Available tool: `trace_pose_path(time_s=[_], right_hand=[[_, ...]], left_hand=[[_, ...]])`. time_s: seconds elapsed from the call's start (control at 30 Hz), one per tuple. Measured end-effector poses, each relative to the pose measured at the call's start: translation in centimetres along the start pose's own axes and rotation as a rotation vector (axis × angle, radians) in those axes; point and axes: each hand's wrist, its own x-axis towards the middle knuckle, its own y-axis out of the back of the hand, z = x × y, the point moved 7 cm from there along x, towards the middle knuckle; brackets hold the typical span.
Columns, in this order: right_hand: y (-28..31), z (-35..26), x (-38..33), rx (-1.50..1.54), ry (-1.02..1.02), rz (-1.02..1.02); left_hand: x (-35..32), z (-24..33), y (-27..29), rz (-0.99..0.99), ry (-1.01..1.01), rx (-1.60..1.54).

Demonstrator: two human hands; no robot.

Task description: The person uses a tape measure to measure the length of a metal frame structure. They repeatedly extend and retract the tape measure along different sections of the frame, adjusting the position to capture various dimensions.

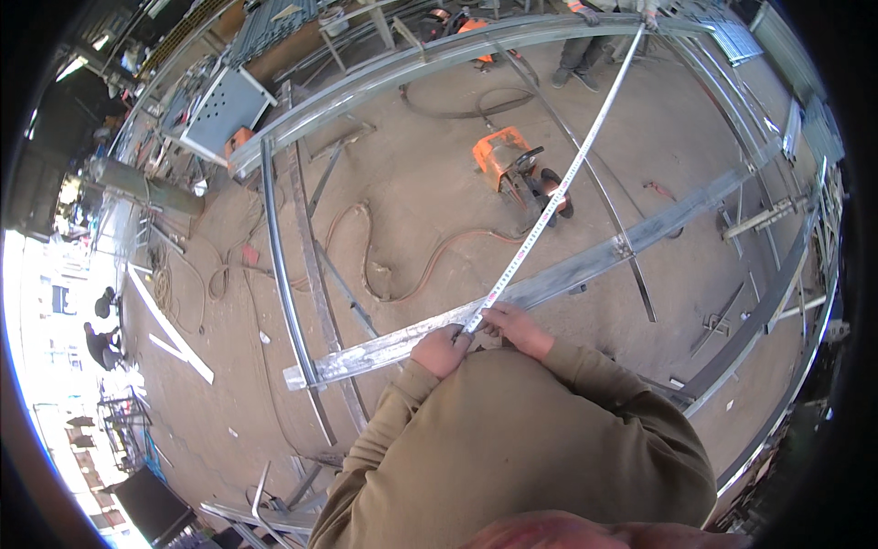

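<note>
The left hand (441, 351) clasped the end of a long white measuring tape (549, 212); the right hand (518, 329) pinched it at a grey metal beam (393, 348).

We have a narrow white measuring tape (549, 210) drawn out long and nearly straight, its near end between our left hand (441, 351) and right hand (518, 330), the rest slanting forward and rightward. It crosses a grey metal beam (562, 274) lying crosswise just ahead of our hands, whitish and scuffed leftward.
</note>
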Motion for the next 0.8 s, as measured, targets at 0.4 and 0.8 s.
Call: trace_pose_path(time_s=[0.4,0.8], right_hand=[[-0.3,-1.3,-1.4,-0.067,-0.021,-0.015],[-0.3,-0.6,-1.0,-0.065,0.032,-0.009]], left_hand=[[-0.9,1.3,0.8,-0.012,0.033,-0.053],[-0.5,1.4,0.4,-0.010,-0.030,-0.044]])
